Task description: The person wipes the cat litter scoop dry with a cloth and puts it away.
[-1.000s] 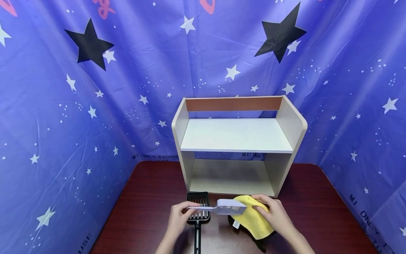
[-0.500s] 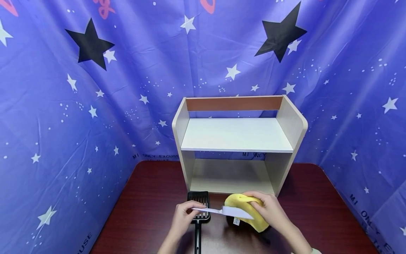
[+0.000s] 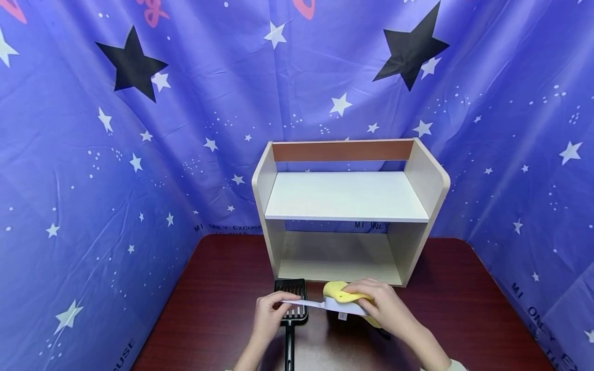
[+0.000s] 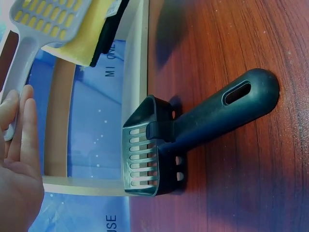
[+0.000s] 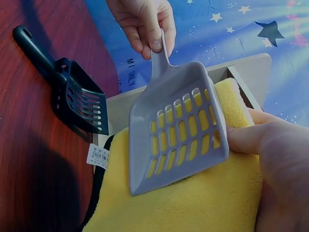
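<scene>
A pale grey-lilac litter scoop [image 5: 178, 130] with a slotted pan is held over the table. My left hand [image 3: 269, 313] pinches the end of its handle between thumb and fingers. My right hand [image 3: 382, 306] grips a yellow cloth [image 5: 227, 186] with dark edging and a white tag, which lies behind the pan and shows yellow through the slots. In the right wrist view, the right thumb [image 5: 244, 138] presses at the pan's edge. A black litter scoop [image 4: 145, 145] rests on the table just under the left hand, its handle [image 3: 290, 345] toward the near side.
A two-tier pale wooden shelf [image 3: 345, 219] stands on the dark red-brown table [image 3: 218, 288] just beyond the hands. Blue curtains [image 3: 223, 103] with stars hang behind and on both sides.
The right hand has moved left with the yellow cloth, bringing it up behind and over the scoop's pan. The scoop has tilted in the left hand, which shifted slightly right. The black scoop stays put.
</scene>
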Demonstrator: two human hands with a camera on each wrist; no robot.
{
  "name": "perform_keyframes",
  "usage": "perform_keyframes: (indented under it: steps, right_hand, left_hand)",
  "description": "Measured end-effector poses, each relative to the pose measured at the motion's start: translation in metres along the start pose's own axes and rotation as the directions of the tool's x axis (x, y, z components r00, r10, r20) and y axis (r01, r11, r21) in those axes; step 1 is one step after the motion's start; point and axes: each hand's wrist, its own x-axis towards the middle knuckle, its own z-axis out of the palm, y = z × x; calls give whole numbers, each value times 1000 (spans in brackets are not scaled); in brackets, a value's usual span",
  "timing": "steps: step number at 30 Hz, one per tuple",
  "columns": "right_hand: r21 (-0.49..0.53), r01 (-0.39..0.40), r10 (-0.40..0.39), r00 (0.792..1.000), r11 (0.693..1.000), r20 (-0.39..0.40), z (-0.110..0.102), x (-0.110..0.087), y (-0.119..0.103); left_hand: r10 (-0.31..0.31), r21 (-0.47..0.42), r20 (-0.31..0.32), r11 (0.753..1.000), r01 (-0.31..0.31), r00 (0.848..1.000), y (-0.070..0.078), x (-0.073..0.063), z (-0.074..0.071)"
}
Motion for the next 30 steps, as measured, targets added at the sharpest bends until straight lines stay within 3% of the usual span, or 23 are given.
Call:
perform_keyframes:
  steps: [5,12,18,30]
  right_hand:
    - [5,7,-7,1000,1000,-2,-1,-2,1]
    - [19,5,-4,1000,1000,-21,-1,-5,4]
    - [24,-6,6,999,1000,-40,-1,-9,7]
    - [13,-73,73,997,997,-33,-7,-14,10]
  left_hand:
    - [-3,27,-32,1000,4,999,-2,-1,1]
    - [51,-25,-27,998,-52,998,-6,-1,-3]
    - [106,-5,-35,994,-106,994,-11,0,-5]
    - [70,-37,-84,997,-73,994,-12,0,-6]
